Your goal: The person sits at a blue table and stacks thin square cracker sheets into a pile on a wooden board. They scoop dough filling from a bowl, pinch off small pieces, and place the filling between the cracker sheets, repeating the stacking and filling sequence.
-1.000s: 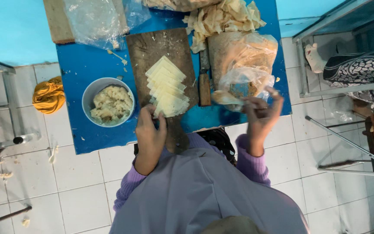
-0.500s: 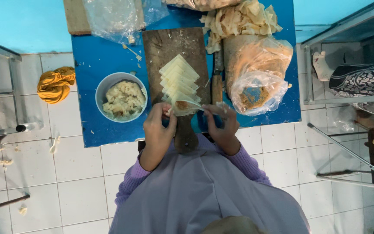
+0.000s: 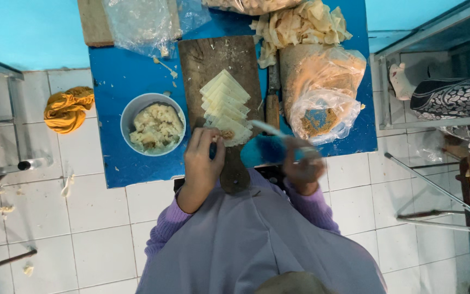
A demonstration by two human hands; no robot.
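Now the left hand (image 3: 202, 158) pins the fanned pale-yellow pastry squares (image 3: 225, 106) at the desk's near edge; the right hand (image 3: 302, 166) grips a white spoon (image 3: 270, 129), whose filling may spill.

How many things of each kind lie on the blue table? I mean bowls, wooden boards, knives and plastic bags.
On the blue table:
Bowls: 1, the white bowl with filling
Wooden boards: 2, the dark board and the pale board
Knives: 1, the knife
Plastic bags: at least 3, clear bag, orange-tinted bag, one cut off at the top edge
Total: 7
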